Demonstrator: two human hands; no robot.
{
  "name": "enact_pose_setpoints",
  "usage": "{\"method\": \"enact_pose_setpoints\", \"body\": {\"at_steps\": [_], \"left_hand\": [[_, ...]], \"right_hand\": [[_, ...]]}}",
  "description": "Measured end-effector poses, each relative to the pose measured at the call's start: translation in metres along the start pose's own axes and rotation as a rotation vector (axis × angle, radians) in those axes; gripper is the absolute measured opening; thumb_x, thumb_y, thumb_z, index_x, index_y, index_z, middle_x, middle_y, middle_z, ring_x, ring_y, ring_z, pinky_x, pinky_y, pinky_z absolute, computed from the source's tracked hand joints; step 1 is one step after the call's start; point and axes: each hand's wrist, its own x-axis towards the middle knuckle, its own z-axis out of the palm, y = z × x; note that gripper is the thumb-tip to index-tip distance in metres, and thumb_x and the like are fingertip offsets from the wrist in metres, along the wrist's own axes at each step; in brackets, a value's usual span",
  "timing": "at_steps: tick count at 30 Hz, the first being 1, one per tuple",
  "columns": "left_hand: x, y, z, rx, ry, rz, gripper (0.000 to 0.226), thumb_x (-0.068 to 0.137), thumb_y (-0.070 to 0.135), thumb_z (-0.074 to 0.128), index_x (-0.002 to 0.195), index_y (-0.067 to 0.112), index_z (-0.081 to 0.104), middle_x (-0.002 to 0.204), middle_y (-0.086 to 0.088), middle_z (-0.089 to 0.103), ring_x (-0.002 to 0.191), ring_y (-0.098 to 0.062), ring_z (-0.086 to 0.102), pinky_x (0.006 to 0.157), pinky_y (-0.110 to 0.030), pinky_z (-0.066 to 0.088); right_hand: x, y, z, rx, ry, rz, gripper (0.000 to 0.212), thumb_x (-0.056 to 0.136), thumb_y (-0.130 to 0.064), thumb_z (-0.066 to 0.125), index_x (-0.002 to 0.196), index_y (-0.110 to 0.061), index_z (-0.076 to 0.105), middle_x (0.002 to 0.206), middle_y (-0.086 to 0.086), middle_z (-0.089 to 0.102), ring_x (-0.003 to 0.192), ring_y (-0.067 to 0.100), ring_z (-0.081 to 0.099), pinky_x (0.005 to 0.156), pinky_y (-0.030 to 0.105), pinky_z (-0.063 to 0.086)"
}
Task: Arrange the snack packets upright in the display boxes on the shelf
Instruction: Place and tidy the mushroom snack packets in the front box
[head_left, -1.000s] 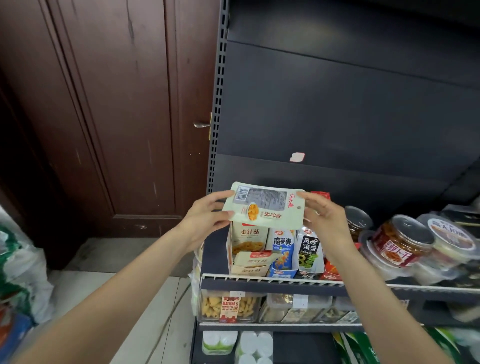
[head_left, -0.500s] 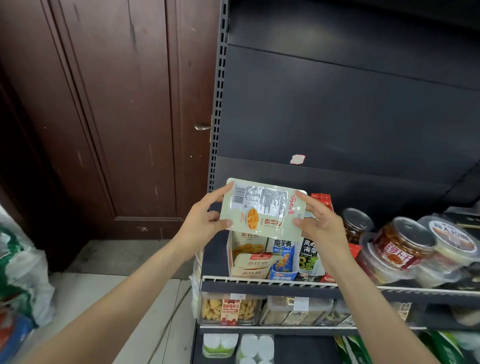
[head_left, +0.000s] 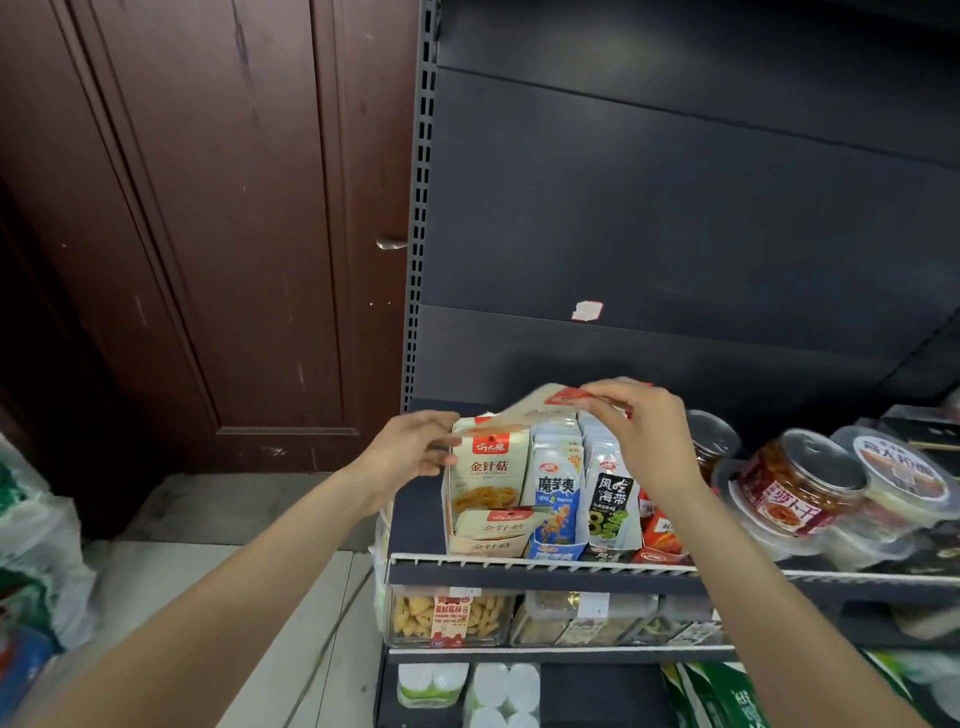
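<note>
Packet (head_left: 540, 408) I held up flat in front a second ago now tips down behind the cream display box (head_left: 485, 488), my left hand (head_left: 410, 449) pinching box-side corner, right hand (head_left: 636, 415) pinching top edge, so it's nearly slotted upright.

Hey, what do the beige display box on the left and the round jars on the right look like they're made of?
The beige display box looks like thin printed cardboard: flat matte walls, with cut edges. The round jars appear to be clear plastic, glossy, their reddish contents showing through; glass cannot be ruled out.
</note>
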Motion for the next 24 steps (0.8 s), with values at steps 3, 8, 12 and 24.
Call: {"method": "enact_pose_setpoints", "body": {"at_steps": [3, 8, 12, 24], "left_hand": [[0.015, -0.012, 0.001, 0.249, 0.103, 0.106, 0.038, 0.100, 0.025, 0.041, 0.139, 0.025, 0.045, 0.132, -0.001, 0.054, 0.107, -0.012, 0.056, 0.090, -0.027, 0.043], [0.040, -0.030, 0.000, 0.434, 0.100, 0.080, 0.047, 0.097, 0.046, 0.037, 0.143, 0.035, 0.034, 0.151, 0.003, 0.033, 0.141, -0.020, 0.027, 0.113, -0.037, 0.022], [0.047, -0.034, 0.003, 0.293, 0.016, 0.001, 0.047, 0.097, 0.049, 0.033, 0.141, 0.034, 0.037, 0.146, 0.005, 0.041, 0.132, -0.017, 0.041, 0.108, -0.041, 0.031], [0.047, -0.031, 0.001, 0.207, 0.008, -0.042, 0.047, 0.099, 0.048, 0.027, 0.140, 0.030, 0.039, 0.140, 0.008, 0.048, 0.127, -0.015, 0.047, 0.105, -0.039, 0.032]], "right_hand": [[0.008, 0.010, 0.005, -0.014, -0.113, 0.020, 0.018, 0.085, -0.018, 0.064, 0.100, -0.012, 0.073, 0.092, -0.003, 0.069, 0.081, 0.006, 0.060, 0.076, 0.011, 0.045], [0.018, 0.029, 0.027, 0.003, -0.355, 0.107, 0.021, 0.085, -0.017, 0.065, 0.104, -0.011, 0.072, 0.101, 0.001, 0.070, 0.093, 0.015, 0.064, 0.084, 0.036, 0.053], [0.022, 0.044, 0.057, -0.106, -0.485, 0.104, 0.021, 0.091, -0.016, 0.060, 0.108, -0.013, 0.070, 0.110, 0.002, 0.069, 0.100, 0.014, 0.061, 0.084, 0.025, 0.049], [0.028, 0.049, 0.113, -0.204, -0.262, 0.003, 0.031, 0.081, -0.015, 0.070, 0.111, -0.018, 0.061, 0.109, -0.001, 0.054, 0.103, 0.012, 0.052, 0.082, 0.023, 0.045]]}}
